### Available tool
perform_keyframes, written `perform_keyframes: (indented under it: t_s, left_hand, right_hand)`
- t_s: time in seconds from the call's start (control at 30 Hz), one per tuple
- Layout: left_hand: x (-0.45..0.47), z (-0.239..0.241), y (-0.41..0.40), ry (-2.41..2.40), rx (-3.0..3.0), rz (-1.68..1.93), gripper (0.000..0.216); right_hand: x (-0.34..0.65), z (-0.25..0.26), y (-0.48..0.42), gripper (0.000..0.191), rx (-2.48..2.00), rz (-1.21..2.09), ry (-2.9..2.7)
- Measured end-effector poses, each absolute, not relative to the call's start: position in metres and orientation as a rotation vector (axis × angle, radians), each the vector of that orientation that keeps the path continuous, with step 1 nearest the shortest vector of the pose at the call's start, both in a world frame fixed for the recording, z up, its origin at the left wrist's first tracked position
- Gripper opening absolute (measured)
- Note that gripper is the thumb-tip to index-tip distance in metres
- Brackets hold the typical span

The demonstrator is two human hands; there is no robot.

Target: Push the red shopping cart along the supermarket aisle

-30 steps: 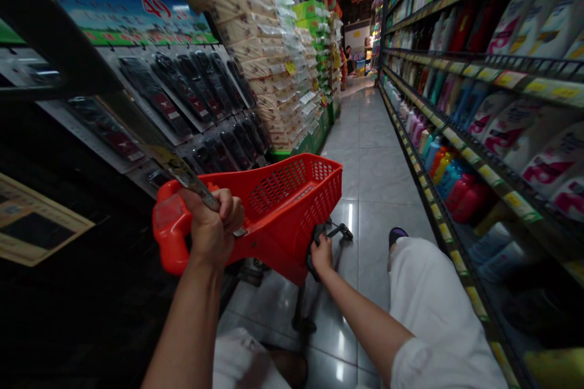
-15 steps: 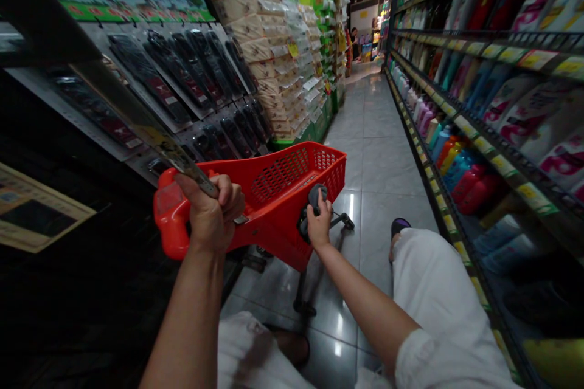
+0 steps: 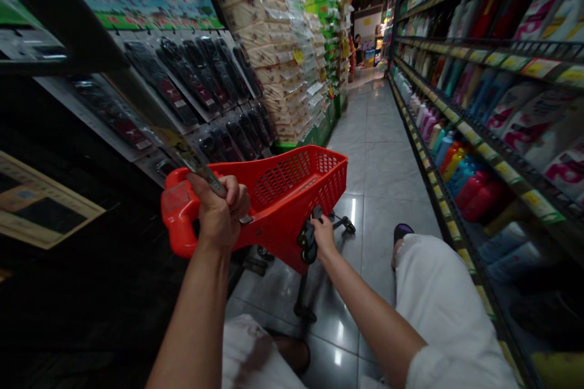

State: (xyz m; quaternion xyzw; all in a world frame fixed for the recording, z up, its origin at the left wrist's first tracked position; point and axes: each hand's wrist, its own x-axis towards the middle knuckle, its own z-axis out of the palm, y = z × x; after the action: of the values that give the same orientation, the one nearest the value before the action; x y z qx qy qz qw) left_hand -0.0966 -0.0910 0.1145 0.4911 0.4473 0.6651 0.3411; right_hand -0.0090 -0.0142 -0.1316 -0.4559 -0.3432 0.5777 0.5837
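A red plastic shopping cart [image 3: 292,191] stands in the aisle in front of me. My left hand [image 3: 221,213] is closed round its handle and also clamps a long flat package [image 3: 182,152] that sticks up to the left. My right hand [image 3: 323,232] is closed on a small dark object [image 3: 307,242] beside the cart's right wall, below its rim. My legs in white trousers [image 3: 438,304] show at the bottom.
Left of the aisle hang racks of dark packaged goods [image 3: 201,91], then stacked tissue packs [image 3: 274,55]. On the right run shelves of bottles and refill bags [image 3: 483,109]. A tiled floor [image 3: 378,152] leads ahead to a person [image 3: 358,42] far away.
My right hand with the dark object rose to the cart's rim half a second ago and has dropped back beside the cart's wall. The left hand has kept its grip.
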Motion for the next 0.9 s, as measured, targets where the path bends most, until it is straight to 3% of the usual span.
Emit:
perform_keyframes:
  t_s: [0.07,0.17,0.3,0.4,0.57,0.9]
  left_hand:
    - [-0.096,0.115,-0.091,1.164,1.270,1.731,0.072]
    - [-0.096,0.114,-0.092,1.160,1.251,1.733,0.071]
    - [-0.095,0.113,-0.092,1.145,1.241,1.733,0.071]
    - [-0.095,0.112,-0.091,1.134,1.239,1.734,0.071]
    - [-0.096,0.111,-0.092,1.107,1.244,1.738,0.071]
    - [-0.100,0.111,-0.095,1.117,1.253,1.715,0.071]
  right_hand:
    - [0.006,-0.106,0.001,0.039,-0.923,1.329,-0.826]
    - [0.032,-0.080,0.029,0.053,-0.929,1.010,-0.950]
    - [0.058,-0.075,0.061,0.054,-1.223,0.660,-1.321]
    - [0.063,-0.080,0.062,0.058,-1.205,0.552,-1.587]
    - [0.046,-0.074,0.021,0.058,-1.030,0.500,-1.778]
    - [0.005,-0.012,-0.072,0.061,-0.718,0.582,-1.887]
